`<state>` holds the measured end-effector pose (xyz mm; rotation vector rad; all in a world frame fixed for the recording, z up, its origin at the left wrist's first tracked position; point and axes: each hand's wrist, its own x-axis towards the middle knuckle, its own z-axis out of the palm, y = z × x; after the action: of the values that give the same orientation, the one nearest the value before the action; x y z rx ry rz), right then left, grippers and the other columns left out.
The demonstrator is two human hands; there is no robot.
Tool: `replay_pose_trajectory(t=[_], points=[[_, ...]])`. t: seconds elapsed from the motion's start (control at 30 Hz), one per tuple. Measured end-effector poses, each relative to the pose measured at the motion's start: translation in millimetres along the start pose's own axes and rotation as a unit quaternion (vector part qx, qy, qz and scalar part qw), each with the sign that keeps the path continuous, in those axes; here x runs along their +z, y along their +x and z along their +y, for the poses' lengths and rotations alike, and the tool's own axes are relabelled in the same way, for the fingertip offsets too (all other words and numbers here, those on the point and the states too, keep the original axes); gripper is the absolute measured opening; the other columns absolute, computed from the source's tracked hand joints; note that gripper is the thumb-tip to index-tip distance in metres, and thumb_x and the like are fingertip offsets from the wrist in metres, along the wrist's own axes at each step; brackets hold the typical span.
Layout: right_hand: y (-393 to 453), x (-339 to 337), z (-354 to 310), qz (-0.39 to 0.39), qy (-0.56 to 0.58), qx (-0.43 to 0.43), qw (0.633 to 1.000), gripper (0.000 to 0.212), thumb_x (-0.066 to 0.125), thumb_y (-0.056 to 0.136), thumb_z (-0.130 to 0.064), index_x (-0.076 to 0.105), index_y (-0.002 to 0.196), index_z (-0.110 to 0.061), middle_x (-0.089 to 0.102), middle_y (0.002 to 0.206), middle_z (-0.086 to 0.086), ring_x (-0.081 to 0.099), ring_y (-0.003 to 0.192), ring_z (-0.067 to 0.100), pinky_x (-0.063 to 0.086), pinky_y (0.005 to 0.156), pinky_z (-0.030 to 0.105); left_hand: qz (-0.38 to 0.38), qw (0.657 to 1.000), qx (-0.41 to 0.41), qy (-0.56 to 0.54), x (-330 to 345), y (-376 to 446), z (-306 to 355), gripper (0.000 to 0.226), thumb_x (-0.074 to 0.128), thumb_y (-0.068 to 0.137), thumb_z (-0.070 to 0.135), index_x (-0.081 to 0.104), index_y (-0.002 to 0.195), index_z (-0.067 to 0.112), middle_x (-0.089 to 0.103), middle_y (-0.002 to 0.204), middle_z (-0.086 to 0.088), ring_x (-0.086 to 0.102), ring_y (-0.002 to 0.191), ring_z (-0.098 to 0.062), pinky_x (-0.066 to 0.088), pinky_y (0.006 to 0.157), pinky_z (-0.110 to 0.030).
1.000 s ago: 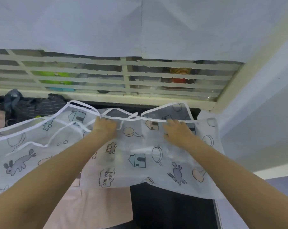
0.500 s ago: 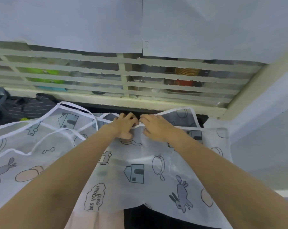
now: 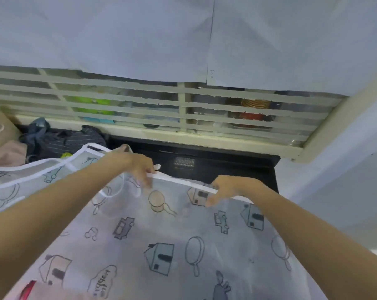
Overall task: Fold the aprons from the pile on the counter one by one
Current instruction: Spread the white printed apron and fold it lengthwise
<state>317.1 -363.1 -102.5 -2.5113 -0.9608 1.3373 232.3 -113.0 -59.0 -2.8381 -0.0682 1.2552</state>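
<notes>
Head view: a translucent white apron (image 3: pixel 161 245) printed with houses, cars, pans and rabbits is spread across the lower half of the frame, from 8 o'clock over to 4 o'clock. Its white-taped top edge (image 3: pixel 178 180) is held up near the centre by both hands. The left hand (image 3: pixel 137 167), just at 11 o'clock from the centre, is curled around the edge, with the fingers folded down over the tape and the cloth. The right hand (image 3: pixel 228 187), at 3 o'clock from the left one and a little apart from it, pinches the same edge between thumb and bent fingers. Thin white ties (image 3: pixel 116 191) hang in a loop below the left hand. A second part of the apron is seen at 9 o'clock, running under the left forearm. Behind it, at 10 o'clock, a pile (image 3: pixel 60 141) of dark striped and blue cloth lies on the counter, with pink cloth (image 3: pixel 8 152) beside it at the frame edge. A black surface (image 3: pixel 226 167) is seen past the hands at 12 o'clock. Above it a cream window grille (image 3: pixel 183 109) is crossed by bars, and green, red and yellow things are seen blurred behind it. White sheets (image 3: pixel 140 35) cover the top of the frame
</notes>
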Motion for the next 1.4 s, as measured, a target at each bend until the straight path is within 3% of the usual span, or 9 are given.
replay_pose_trajectory(t=[0.23, 0.33, 0.43, 0.53, 0.73, 0.93, 1.07, 1.17, 1.4], points=[[-21.7, -16.7, -54.5, -0.225, 0.051, 0.044, 0.972, 0.027, 0.072, 0.083, -0.016, 0.064, 0.101, 0.001, 0.068, 0.096, 0.011, 0.066, 0.084, 0.026, 0.053, 0.081, 0.03, -0.15, 0.976, -0.148, 0.059, -57.6, -65.4, -48.1, 0.036, 0.06, 0.082, 0.057, 0.066, 0.098, 0.026, 0.051, 0.103, 0.007, 0.05, 0.112, -0.021, 0.043, 0.092, -0.03], [-24.4, -30.2, -29.3, 0.01, -0.185, 0.1, 0.978, 0.019, 0.068, 0.084, -0.014, 0.054, 0.076, -0.004, 0.054, 0.076, 0.006, 0.05, 0.063, 0.018, 0.042, 0.064, 0.029, 0.012, 0.996, -0.078, 0.035, -57.0, -48.5, -38.8, 0.032, 0.05, 0.093, 0.041, 0.064, 0.104, 0.015, 0.058, 0.108, -0.001, 0.054, 0.097, -0.022, 0.044, 0.092, -0.033], [-21.3, -25.5, -3.8, 0.185, -0.253, 0.142, 0.939, 0.062, 0.064, 0.085, -0.013, 0.031, 0.137, -0.009, 0.033, 0.138, 0.017, 0.048, 0.111, 0.034, 0.044, 0.077, 0.035, 0.142, 0.987, -0.069, -0.02, -40.7, -20.2, -30.8, 0.034, 0.043, 0.098, 0.028, 0.061, 0.115, 0.004, 0.052, 0.133, -0.01, 0.056, 0.104, -0.028, 0.043, 0.088, -0.033], [-4.0, -6.4, 16.7, 0.18, -0.203, 0.128, 0.954, 0.095, 0.066, 0.085, -0.02, -0.002, 0.151, -0.018, -0.002, 0.157, 0.012, 0.04, 0.127, 0.038, 0.047, 0.093, 0.041, 0.151, 0.985, -0.086, -0.006, -22.0, -0.5, -33.6, 0.032, 0.04, 0.098, 0.026, 0.058, 0.119, 0.01, 0.058, 0.124, -0.009, 0.054, 0.102, -0.024, 0.043, 0.086, -0.031], [-12.2, 10.8, 40.0, 0.171, -0.221, 0.148, 0.949, 0.051, 0.053, 0.09, -0.005, 0.033, 0.137, -0.006, 0.044, 0.127, 0.012, 0.058, 0.103, 0.025, 0.043, 0.072, 0.029, 0.024, 0.997, -0.028, -0.061, -14.4, 20.1, -15.4, 0.021, 0.043, 0.095, 0.02, 0.06, 0.103, 0.009, 0.056, 0.096, -0.003, 0.05, 0.083, -0.019, 0.037, 0.069, -0.024], [7.1, 1.4, -2.9, 0.296, -0.213, -0.077, 0.928, 0.033, 0.066, 0.082, -0.011, 0.051, 0.11, -0.002, 0.045, 0.117, 0.014, 0.057, 0.076, 0.025, 0.046, 0.059, 0.031, 0.25, 0.964, -0.077, -0.038, -23.0, 17.6, -27.2, 0.034, 0.035, 0.101, 0.026, 0.057, 0.119, 0.007, 0.05, 0.12, -0.015, 0.054, 0.102, -0.032, 0.042, 0.084, -0.035], [22.6, -7.5, -27.0, 0.288, -0.241, -0.071, 0.924, 0.084, 0.065, 0.087, -0.03, 0.014, 0.149, -0.007, 0.021, 0.153, 0.011, 0.028, 0.136, 0.028, 0.029, 0.108, 0.038, 0.382, 0.92, -0.07, -0.055, -36.9, -3.4, -36.2, 0.029, 0.036, 0.101, 0.027, 0.057, 0.106, 0.008, 0.053, 0.107, -0.012, 0.058, 0.092, -0.035, 0.046, 0.074, -0.036], [17.1, -36.1, -49.9, 0.359, -0.231, -0.033, 0.904, 0.099, 0.067, 0.085, -0.032, -0.002, 0.151, -0.008, 0.006, 0.158, 0.009, 0.016, 0.143, 0.026, 0.016, 0.115, 0.038, 0.441, 0.895, -0.015, -0.058, -60.8, -35.1, -44.2, 0.025, 0.037, 0.101, 0.025, 0.045, 0.083, 0.01, 0.053, 0.078, -0.009, 0.058, 0.078, -0.032, 0.036, 0.062, -0.031], [-33.5, -98.3, -121.4, 0.453, -0.219, -0.087, 0.86, 0.037, 0.051, 0.09, -0.016, 0.05, 0.127, -0.014, 0.046, 0.134, 0.009, 0.031, 0.133, 0.026, 0.01, 0.114, 0.041, 0.417, 0.906, 0.064, -0.023, -80.2, -121.0, -58.3, 0.028, 0.042, 0.099, 0.031, 0.044, 0.075, 0.015, 0.05, 0.062, 0.007, 0.049, 0.058, -0.014, 0.036, 0.055, -0.028]])
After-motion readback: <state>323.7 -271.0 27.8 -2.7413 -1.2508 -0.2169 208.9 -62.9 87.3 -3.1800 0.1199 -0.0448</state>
